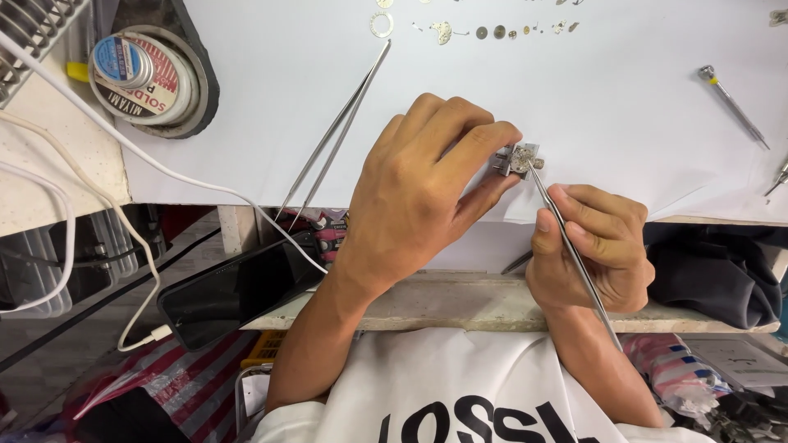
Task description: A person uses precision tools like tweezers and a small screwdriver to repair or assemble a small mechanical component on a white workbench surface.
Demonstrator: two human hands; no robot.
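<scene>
Right, the small metal movement holder [519,158] sits on the white sheet [574,90], just past the near edge, and your left hand [419,189] has it pinched between fingertip and thumb from its left side. Your right hand [593,246] comes at it from the near right, fingers closed around a slim steel tool [574,258] (tweezers or a fine driver, too thin to tell). That tool's long axis runs from near-right up to far-left, its tip touching the holder's near-right corner. So the piece lies far and left of your right grip, and directly at the fingertips of your left, which is the closer hand. Further out: long tweezers [341,123] lie unused on the sheet to the left, a round tin [144,74] sits at the far left, tiny parts [492,29] line the far edge, and a screwdriver [733,107] rests far right. A dark phone [238,299] lies near left.
</scene>
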